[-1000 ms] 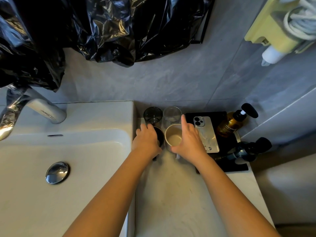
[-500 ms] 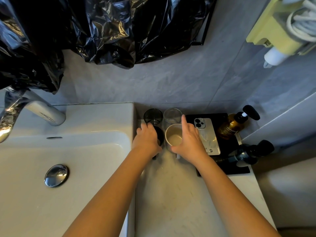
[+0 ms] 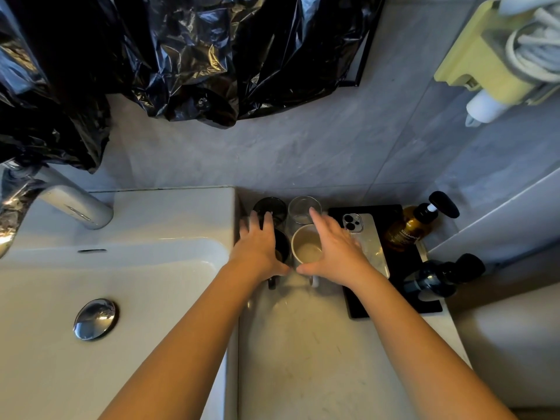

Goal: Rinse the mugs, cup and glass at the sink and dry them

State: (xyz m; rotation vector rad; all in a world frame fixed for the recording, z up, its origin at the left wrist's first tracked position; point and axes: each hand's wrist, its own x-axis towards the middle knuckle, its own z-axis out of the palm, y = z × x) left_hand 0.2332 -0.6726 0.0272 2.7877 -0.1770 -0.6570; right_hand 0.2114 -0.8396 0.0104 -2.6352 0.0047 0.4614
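A black mug [image 3: 282,248] and a white mug [image 3: 305,245] stand side by side on the counter [image 3: 318,359] right of the sink [image 3: 121,283], handles toward me. Behind them are a dark smoked cup [image 3: 274,204] and a clear glass [image 3: 303,207]. My left hand [image 3: 257,248] lies over the black mug's left side, fingers spread and fairly straight, reaching the dark cup's rim. My right hand [image 3: 338,251] arches over the white mug's right side, fingers extended, thumb by its near rim. Neither hand plainly grips.
A phone [image 3: 368,241] lies on a black tray [image 3: 400,292] with an amber shampoo bottle [image 3: 407,231] and a dark pump bottle [image 3: 439,277]. The faucet [image 3: 75,204] and drain plug [image 3: 95,319] are at left. Black plastic sheeting [image 3: 181,56] hangs above.
The fingers of both hands have straightened and spread a little over the mugs. The mugs have not moved.
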